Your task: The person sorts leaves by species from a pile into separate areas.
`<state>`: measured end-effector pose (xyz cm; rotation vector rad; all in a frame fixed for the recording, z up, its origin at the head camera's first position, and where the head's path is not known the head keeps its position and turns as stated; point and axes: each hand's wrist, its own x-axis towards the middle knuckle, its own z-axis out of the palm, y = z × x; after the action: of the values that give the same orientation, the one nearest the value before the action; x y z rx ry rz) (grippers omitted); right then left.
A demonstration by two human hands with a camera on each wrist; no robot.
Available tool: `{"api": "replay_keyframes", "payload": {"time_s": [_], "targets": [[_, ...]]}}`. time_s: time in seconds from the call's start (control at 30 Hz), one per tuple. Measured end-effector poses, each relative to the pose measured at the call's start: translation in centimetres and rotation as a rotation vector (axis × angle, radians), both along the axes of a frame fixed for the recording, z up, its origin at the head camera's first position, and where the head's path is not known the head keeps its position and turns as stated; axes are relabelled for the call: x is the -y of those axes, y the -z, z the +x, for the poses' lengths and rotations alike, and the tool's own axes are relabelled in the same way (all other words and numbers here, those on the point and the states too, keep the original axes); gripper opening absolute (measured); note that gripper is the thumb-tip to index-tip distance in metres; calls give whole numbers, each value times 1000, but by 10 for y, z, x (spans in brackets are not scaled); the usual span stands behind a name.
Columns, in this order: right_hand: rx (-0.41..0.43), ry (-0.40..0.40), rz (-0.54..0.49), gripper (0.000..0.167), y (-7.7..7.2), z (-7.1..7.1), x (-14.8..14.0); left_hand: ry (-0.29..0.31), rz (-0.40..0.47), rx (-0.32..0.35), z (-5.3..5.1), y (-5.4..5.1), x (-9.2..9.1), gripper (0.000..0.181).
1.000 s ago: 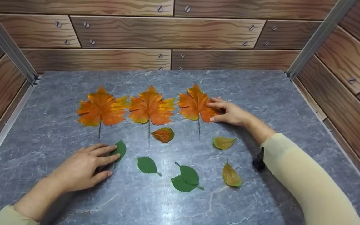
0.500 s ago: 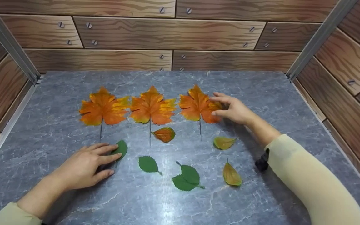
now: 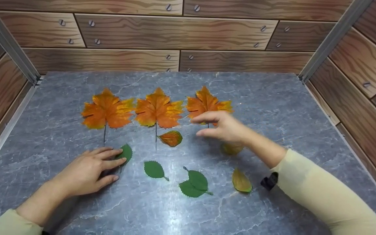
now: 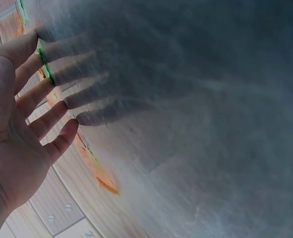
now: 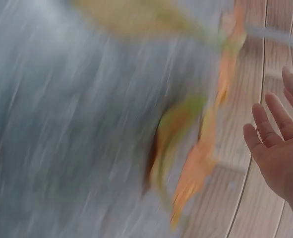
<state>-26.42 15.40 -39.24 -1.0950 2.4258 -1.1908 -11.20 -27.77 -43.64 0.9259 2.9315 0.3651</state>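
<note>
My left hand [image 3: 85,171] rests on the table with fingers spread, two fingertips touching a green leaf [image 3: 127,153]. In the left wrist view that hand [image 4: 22,114] shows its palm, the fingertips on the surface. My right hand [image 3: 225,125] hovers with nothing held, fingers extended, over the lower part of the right orange maple leaf [image 3: 204,101] and its stem. Two more orange maple leaves, the middle one [image 3: 158,109] and the left one [image 3: 106,109], lie in the same row. A small red-orange leaf [image 3: 171,138] lies by the middle stem.
Nearer the front lie a green leaf [image 3: 154,169], two overlapping green leaves [image 3: 194,185] and a yellowish leaf [image 3: 241,180]. Another yellowish leaf [image 3: 232,149] is partly hidden below the right forearm. Wood-patterned walls [image 3: 175,32] enclose the marbled table [image 3: 142,212].
My right hand has lifted off the right maple leaf's edge and moved left and toward the front. The left hand stays on its green leaf.
</note>
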Motion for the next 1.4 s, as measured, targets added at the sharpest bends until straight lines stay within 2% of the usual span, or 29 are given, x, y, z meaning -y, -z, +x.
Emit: {"api": "replay_keyframes", "payload": {"time_s": [0.2,0.33,0.43,0.73,0.9,1.07,1.4], "targets": [[-15,-156,98,41,2,24,47,-6,-7,15,0,-1,0,52],[-44,-266,103,39,8,35,74,-5,-4,14,0,-2,0,52],[-60,-310,110,38,14,40,89,-5,-4,18,0,-1,0,52],[-136,-359,208,39,29,49,110,-3,-4,11,-1,0,-1,53],[-172,-388,296,47,32,52,115,-5,-2,9,0,1,0,53],[-154,-402,368,54,33,55,116,-7,-8,16,-1,1,0,53],[-85,-394,399,44,31,57,111,-10,-2,11,0,0,0,52]]}}
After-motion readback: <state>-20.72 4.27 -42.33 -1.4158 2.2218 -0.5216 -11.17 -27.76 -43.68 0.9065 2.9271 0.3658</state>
